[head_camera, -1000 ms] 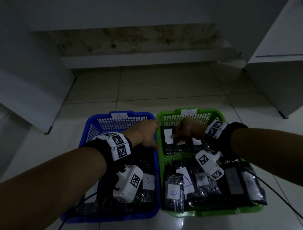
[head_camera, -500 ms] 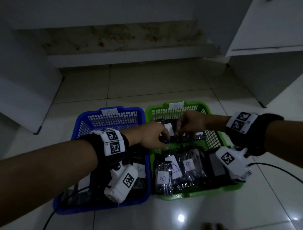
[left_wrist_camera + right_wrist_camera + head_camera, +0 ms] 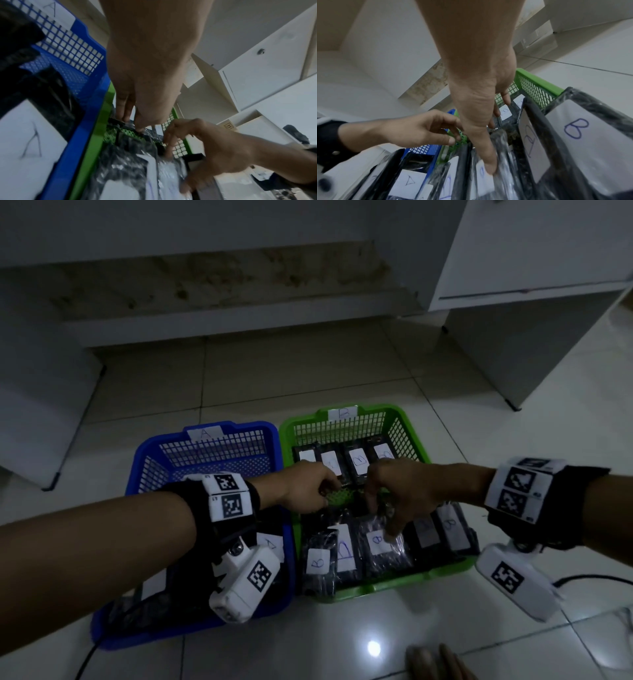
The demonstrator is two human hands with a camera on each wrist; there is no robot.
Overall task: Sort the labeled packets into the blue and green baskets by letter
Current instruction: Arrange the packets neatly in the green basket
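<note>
The blue basket (image 3: 253, 426) tagged A stands on the left and the green basket (image 3: 383, 409) tagged B on the right, side by side on the tiled floor. Black packets with white B labels (image 3: 359, 462) lie in a row at the back of the green basket, and several more (image 3: 380, 546) lie along its front. Packets labelled A (image 3: 410, 181) lie in the blue basket. My left hand (image 3: 329, 491) hovers over the bare green mesh, fingers loosely curled and holding nothing. My right hand (image 3: 380, 508) is spread, its thumb (image 3: 491, 169) pressing a front packet's label.
A white cabinet (image 3: 513, 337) stands at the right and another white unit (image 3: 41, 405) at the left. A stained step (image 3: 222, 313) runs along the back. A black cable (image 3: 589, 577) lies on the floor right of the green basket.
Both hands have drawn back from the far row of the green basket to its middle. The back-row packets now lie uncovered, and the right hand has let go of the one it held.
</note>
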